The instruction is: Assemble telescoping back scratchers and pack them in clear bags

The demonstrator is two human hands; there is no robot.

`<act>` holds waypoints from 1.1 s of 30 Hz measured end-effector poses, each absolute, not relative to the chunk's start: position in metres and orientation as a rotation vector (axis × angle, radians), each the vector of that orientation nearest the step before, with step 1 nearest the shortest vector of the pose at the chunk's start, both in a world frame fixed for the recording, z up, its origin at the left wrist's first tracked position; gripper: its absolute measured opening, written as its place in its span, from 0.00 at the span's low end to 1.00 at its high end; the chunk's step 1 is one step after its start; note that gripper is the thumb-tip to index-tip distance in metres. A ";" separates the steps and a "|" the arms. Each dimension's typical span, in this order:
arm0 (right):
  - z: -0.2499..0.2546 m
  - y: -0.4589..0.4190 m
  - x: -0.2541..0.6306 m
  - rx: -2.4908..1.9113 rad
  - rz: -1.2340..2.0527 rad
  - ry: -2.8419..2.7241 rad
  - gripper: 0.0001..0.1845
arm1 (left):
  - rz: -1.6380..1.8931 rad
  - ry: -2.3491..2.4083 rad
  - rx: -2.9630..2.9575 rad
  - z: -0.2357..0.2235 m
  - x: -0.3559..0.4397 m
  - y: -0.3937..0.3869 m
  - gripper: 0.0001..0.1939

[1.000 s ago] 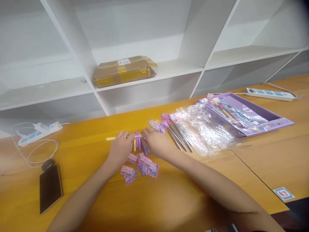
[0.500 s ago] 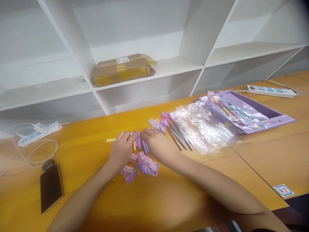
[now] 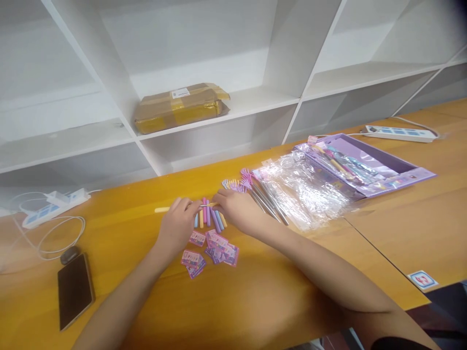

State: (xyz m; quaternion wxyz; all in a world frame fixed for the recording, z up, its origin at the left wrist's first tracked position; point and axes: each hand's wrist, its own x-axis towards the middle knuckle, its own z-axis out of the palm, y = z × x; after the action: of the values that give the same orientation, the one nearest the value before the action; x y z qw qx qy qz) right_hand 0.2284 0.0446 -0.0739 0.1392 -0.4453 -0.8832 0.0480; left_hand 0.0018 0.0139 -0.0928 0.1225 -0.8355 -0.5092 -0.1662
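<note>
Yellow stick point(image 3: 162, 210) gripped over a row of pastel sticks point(image 3: 208, 216)

Yellow shows past the outer side of the left hand point(image 3: 175, 221), where the stick's free end points leftward; the left fingers curl over its middle, thumb and forefinger pinching it; a thin metal piece point(image 3: 204, 205), apparently ridged, bridges the gap to the right hand point(image 3: 239, 209), whose fingers are pressed together on its other end; what lies inside the grip is hidden.

Just below the fingertips, on the near side, the pastel sticks lie side by side on the table point(image 3: 255, 304), in blue, yellow, pink and purple; nearer the person, below that row, small pink and purple cards point(image 3: 221, 246) lie scattered, some overlapping.

Just beyond the right fingers sit claw-like heads point(image 3: 245, 183) in pink, purple, blue and yellow; silvery rods point(image 3: 268, 199) lie to the right of those fingers, close to the heads, though whether they are joined is too small to tell; farther right come crumpled clear bags point(image 3: 310, 192), touching a purple box point(image 3: 377, 150) with wrapped items in it.

Well left of the left fingers are a dark phone point(image 3: 75, 291), a coiled white cable point(image 3: 62, 238) and a power strip point(image 3: 54, 208); beyond both hands, a taped brown parcel point(image 3: 178, 109) rests on a white shelf point(image 3: 266, 97).
</note>
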 end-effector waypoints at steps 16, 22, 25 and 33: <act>-0.090 0.063 0.232 -0.831 -0.334 -2.547 0.16 | -0.515 -1.552 -2.574 -0.086 -0.011 0.023 0.15; -0.094 0.067 0.231 -0.833 -0.244 -2.514 0.15 | -0.518 -1.571 -2.568 -0.089 -0.012 0.028 0.16; -0.093 0.070 0.233 -0.824 -0.229 -2.540 0.17 | -0.560 -1.598 -2.596 -0.091 -0.013 0.030 0.16; -0.094 0.076 0.240 -0.823 -0.294 -2.569 0.23 | -0.626 -1.774 -2.635 -0.083 -0.020 0.034 0.17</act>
State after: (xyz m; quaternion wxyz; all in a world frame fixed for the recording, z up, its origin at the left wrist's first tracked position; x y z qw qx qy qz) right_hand 0.2400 0.0756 -0.0939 0.2124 -0.2965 -0.9251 -0.1060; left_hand -0.0198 0.0338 -0.0830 -0.0480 -0.8130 -0.5472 -0.1930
